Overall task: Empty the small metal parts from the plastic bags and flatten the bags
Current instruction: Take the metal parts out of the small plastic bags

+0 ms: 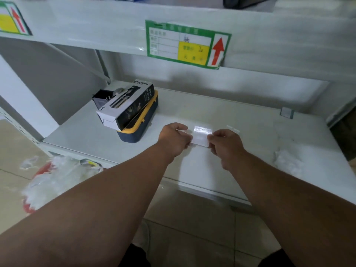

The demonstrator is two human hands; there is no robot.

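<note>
Left hand (176,138), right hand (224,143) pinch small clear flat plastic bag (200,136), looks emptied; crumpled bags (288,162) at 3 o'clock on white table (231,116) probably left.

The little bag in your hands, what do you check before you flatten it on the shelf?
1. Both hands hold it: left hand and right hand pinch opposite sides of the bag. Ok.
2. Bag empty: no parts visible inside, but the picture is blurry. Cannot tell.
3. Bare shelf under the bag. Ok.
4. Box stands apart, to the left. Ok.
5. Bag already flat: looks smooth. Cannot tell.
</note>
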